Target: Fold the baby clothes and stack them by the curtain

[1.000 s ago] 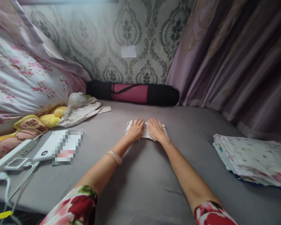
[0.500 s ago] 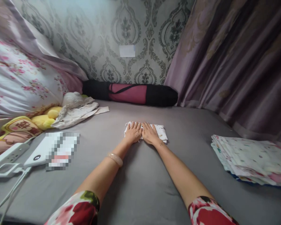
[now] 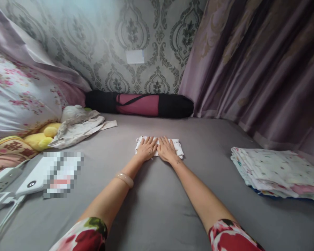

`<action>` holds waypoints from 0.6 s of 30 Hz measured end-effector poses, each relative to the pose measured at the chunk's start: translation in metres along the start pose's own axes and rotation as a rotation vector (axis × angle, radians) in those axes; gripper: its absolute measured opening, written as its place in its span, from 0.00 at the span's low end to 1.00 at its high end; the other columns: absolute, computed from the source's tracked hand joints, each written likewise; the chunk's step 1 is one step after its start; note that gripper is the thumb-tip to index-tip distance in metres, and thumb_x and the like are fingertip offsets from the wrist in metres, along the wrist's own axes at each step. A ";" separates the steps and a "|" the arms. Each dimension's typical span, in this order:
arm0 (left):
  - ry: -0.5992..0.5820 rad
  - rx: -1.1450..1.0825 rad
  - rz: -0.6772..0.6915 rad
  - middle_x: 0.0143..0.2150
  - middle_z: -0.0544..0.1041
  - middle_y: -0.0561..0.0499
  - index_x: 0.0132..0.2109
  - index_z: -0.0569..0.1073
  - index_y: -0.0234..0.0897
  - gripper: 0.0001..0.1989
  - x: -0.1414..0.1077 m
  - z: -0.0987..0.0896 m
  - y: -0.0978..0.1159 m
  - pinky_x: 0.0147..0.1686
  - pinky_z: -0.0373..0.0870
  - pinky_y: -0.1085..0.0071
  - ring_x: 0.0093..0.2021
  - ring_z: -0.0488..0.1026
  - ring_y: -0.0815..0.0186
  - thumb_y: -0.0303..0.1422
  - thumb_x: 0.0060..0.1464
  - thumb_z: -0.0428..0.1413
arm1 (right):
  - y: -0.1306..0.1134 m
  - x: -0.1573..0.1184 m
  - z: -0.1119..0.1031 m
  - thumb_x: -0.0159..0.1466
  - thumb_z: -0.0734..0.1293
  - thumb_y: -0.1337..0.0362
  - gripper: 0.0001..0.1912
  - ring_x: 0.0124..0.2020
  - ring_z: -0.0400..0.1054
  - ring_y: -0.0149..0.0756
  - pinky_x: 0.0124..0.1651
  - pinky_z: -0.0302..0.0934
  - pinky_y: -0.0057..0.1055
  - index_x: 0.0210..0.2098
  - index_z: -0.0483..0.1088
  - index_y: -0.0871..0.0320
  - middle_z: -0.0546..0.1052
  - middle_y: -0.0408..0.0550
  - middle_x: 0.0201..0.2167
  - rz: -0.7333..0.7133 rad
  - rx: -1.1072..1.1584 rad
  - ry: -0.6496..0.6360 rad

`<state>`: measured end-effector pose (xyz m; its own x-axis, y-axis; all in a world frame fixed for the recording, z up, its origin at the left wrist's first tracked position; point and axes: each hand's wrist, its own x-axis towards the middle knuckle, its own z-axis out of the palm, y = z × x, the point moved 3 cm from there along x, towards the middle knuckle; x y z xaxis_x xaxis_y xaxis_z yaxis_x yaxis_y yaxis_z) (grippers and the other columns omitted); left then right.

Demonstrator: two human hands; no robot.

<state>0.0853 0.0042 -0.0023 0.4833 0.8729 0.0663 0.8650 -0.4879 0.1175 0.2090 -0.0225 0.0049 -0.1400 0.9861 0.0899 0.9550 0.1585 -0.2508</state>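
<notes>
A small folded white cloth (image 3: 179, 147) with dark specks lies on the grey bed sheet (image 3: 157, 195). My left hand (image 3: 147, 148) rests flat on its left half, fingers stretched out and a little apart. On the right half my right hand (image 3: 166, 149) presses flat too, fingers extended. The thumbs come close together near the middle of the cloth. Both palms hide much of the fabric; its left edge, with a small loop, and its right end show.
Folded patterned cloths (image 3: 279, 170) are stacked at the right. A black and pink long bag (image 3: 138, 104) lies along the wall. At left are a crumpled pale garment (image 3: 80, 130), yellow plush toy (image 3: 42, 137), power strip (image 3: 5, 179) with cables, and white device (image 3: 35, 179).
The view has shifted slightly, so the surroundings sit a little further left. Both hands stay flat on the folded cloth, with no clear change in its shape.
</notes>
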 end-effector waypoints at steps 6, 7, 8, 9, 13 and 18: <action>0.072 0.019 -0.014 0.69 0.58 0.41 0.67 0.56 0.39 0.26 0.001 -0.011 -0.002 0.65 0.48 0.50 0.69 0.51 0.53 0.42 0.67 0.37 | 0.007 0.000 -0.010 0.69 0.48 0.61 0.30 0.71 0.38 0.43 0.69 0.31 0.46 0.68 0.50 0.67 0.50 0.56 0.70 0.028 0.004 -0.015; 0.114 0.026 -0.041 0.68 0.59 0.41 0.67 0.57 0.39 0.26 0.000 -0.011 -0.004 0.65 0.48 0.50 0.69 0.51 0.53 0.42 0.67 0.37 | 0.009 -0.001 -0.011 0.70 0.48 0.62 0.30 0.71 0.38 0.43 0.69 0.30 0.46 0.68 0.50 0.67 0.50 0.57 0.70 0.039 -0.004 0.010; 0.143 0.032 -0.068 0.68 0.59 0.40 0.67 0.57 0.39 0.26 0.000 -0.011 -0.006 0.65 0.47 0.50 0.69 0.51 0.53 0.42 0.67 0.37 | 0.012 -0.002 -0.011 0.70 0.48 0.62 0.30 0.71 0.38 0.43 0.69 0.30 0.46 0.68 0.50 0.68 0.50 0.57 0.70 0.051 -0.014 0.028; 0.151 0.036 -0.088 0.68 0.60 0.40 0.66 0.58 0.38 0.26 -0.001 -0.009 -0.007 0.65 0.47 0.50 0.69 0.51 0.52 0.42 0.67 0.36 | 0.014 -0.004 -0.009 0.70 0.48 0.62 0.30 0.71 0.39 0.43 0.69 0.30 0.45 0.68 0.50 0.68 0.50 0.58 0.70 0.059 -0.020 0.033; 0.094 0.034 -0.092 0.67 0.60 0.37 0.65 0.59 0.33 0.27 -0.001 0.002 -0.009 0.64 0.48 0.47 0.68 0.52 0.49 0.41 0.67 0.35 | 0.019 -0.005 0.000 0.69 0.49 0.62 0.29 0.70 0.42 0.44 0.69 0.31 0.44 0.67 0.52 0.68 0.52 0.58 0.69 0.074 -0.030 0.013; 0.070 0.048 -0.087 0.67 0.59 0.37 0.65 0.59 0.33 0.27 0.000 0.000 -0.010 0.63 0.50 0.46 0.68 0.53 0.50 0.42 0.67 0.35 | 0.018 -0.004 -0.003 0.69 0.49 0.62 0.29 0.70 0.42 0.45 0.69 0.32 0.44 0.67 0.52 0.68 0.53 0.58 0.69 0.073 -0.024 0.002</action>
<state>0.0772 0.0093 -0.0032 0.3967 0.9091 0.1270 0.9097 -0.4078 0.0781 0.2270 -0.0237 0.0027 -0.0688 0.9949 0.0743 0.9687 0.0844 -0.2335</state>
